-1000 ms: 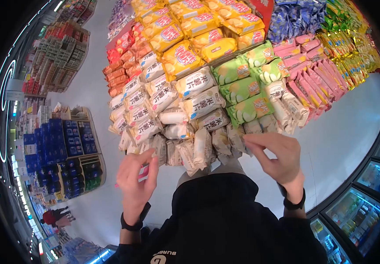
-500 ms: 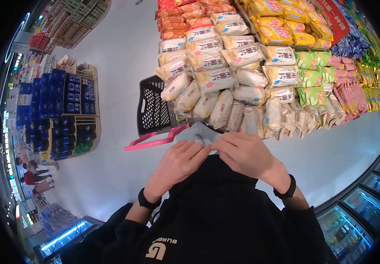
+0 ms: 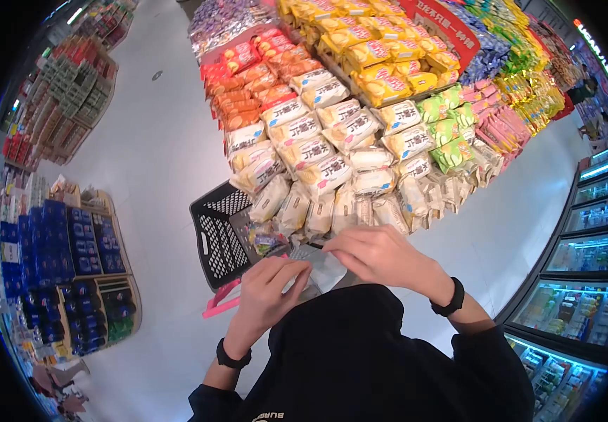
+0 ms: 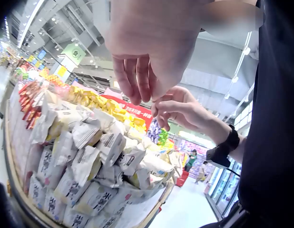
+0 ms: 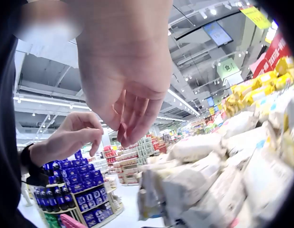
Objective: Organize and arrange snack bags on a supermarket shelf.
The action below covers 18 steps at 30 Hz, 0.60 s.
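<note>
Dozens of white packs (image 3: 314,158) lie heaped at the near end of a display (image 4: 14,185), just beyond the person's left hand (image 3: 270,287) and right hand (image 3: 382,257). Both are released: the fingers bend loosely, pointing down in the wrist views, and nothing shows between them. The two hands hang close together but apart, in front of the dark sweatshirt (image 3: 346,359), with a black band (image 3: 448,299) on the right wrist and another (image 3: 233,354) on the left. Left of the heap's front edge sits a black basket (image 3: 221,247) with a pink handle (image 3: 222,299); small colourful goods (image 3: 269,240) lie inside it.

Green packs (image 3: 449,144) adjoin the white ones on the right, then pink packs (image 3: 504,130). Orange packs (image 3: 246,91) lie farther back on the left, and yellow packs (image 3: 381,67) behind, beside a red sign (image 3: 446,32). Across the pale floor (image 3: 152,190), blue boxes (image 3: 40,239) fill a shelf on the left; lit freezers (image 3: 572,257) line the right.
</note>
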Each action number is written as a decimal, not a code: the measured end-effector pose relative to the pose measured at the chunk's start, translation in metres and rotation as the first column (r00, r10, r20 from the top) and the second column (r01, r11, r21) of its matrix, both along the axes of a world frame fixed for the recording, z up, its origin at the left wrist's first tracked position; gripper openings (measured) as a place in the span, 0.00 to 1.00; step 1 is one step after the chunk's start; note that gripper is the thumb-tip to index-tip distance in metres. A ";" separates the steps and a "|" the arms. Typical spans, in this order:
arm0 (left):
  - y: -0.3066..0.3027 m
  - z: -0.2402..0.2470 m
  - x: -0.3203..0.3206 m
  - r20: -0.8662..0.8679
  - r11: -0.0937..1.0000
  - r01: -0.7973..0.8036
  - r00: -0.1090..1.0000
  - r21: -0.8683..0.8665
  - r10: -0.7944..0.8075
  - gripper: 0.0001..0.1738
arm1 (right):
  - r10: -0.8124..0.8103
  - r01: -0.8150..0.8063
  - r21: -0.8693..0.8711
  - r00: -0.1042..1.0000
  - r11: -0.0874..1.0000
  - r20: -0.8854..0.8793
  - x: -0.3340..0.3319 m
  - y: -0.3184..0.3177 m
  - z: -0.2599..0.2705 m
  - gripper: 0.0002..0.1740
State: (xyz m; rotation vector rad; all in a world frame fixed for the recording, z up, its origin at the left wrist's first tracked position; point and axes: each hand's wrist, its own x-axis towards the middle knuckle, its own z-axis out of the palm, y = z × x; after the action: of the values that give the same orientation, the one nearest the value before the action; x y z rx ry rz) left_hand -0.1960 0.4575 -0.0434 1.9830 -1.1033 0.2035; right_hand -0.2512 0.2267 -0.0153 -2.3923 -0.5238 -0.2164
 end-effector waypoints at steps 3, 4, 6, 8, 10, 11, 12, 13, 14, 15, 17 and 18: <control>-0.035 0.033 0.021 -0.067 1.000 0.014 0.998 -0.023 -0.015 0.08 | -0.072 0.079 -0.048 0.989 0.996 0.127 0.012 -0.047 0.009 0.06; -0.049 0.041 0.028 -0.084 1.000 0.013 0.996 -0.028 -0.015 0.07 | -0.092 0.102 -0.065 0.985 0.993 0.143 0.015 -0.064 0.014 0.06; -0.077 0.051 0.040 -0.225 0.999 -0.033 0.974 -0.031 0.025 0.01 | -0.129 0.144 -0.083 0.977 0.986 0.172 0.019 -0.098 0.021 0.06; -0.111 0.058 0.050 -0.420 0.996 -0.087 0.905 -0.032 0.066 0.05 | -0.165 0.183 -0.100 0.971 0.978 0.172 0.022 -0.132 0.027 0.07; -0.149 0.069 0.057 -0.629 0.995 -0.076 0.777 -0.058 0.023 0.10 | -0.198 0.213 -0.080 0.967 0.974 0.163 0.022 -0.166 0.029 0.07; -0.168 0.072 0.061 -0.712 0.994 -0.080 0.702 -0.070 0.006 0.10 | -0.224 0.237 -0.052 0.958 0.970 0.179 0.023 -0.184 0.028 0.07; -0.188 0.072 0.065 -0.788 0.992 -0.089 0.615 -0.087 -0.014 0.11 | -0.245 0.255 -0.048 0.957 0.966 0.154 0.024 -0.205 0.029 0.08; -0.204 0.072 0.074 -0.788 0.997 -0.030 0.614 -0.075 -0.041 0.11 | -0.265 0.273 -0.043 0.955 0.961 0.135 0.026 -0.225 0.030 0.08; -0.225 0.075 0.081 -0.803 0.997 -0.031 0.594 -0.076 -0.043 0.11 | -0.285 0.291 -0.037 0.952 0.956 0.113 0.028 -0.244 0.031 0.08; -0.247 0.078 0.088 -0.819 0.997 -0.030 0.572 -0.075 -0.044 0.11 | -0.339 0.342 -0.006 0.933 0.940 0.118 0.034 -0.262 0.031 0.07; -0.288 0.085 0.103 -0.839 0.998 -0.003 0.542 -0.057 -0.046 0.13 | -0.402 0.403 0.005 0.912 0.915 0.076 0.045 -0.297 0.028 0.06; -0.309 0.084 0.110 -0.863 0.997 0.010 0.501 -0.076 -0.070 0.14 | -0.427 0.428 0.002 0.903 0.904 0.056 0.051 -0.313 0.028 0.06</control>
State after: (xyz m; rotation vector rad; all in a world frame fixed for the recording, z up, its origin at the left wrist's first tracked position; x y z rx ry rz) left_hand -0.0860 0.1487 0.0406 1.6226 -0.4340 -0.7408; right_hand -0.1999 -0.0866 0.0125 -2.4912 -0.0122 -0.4737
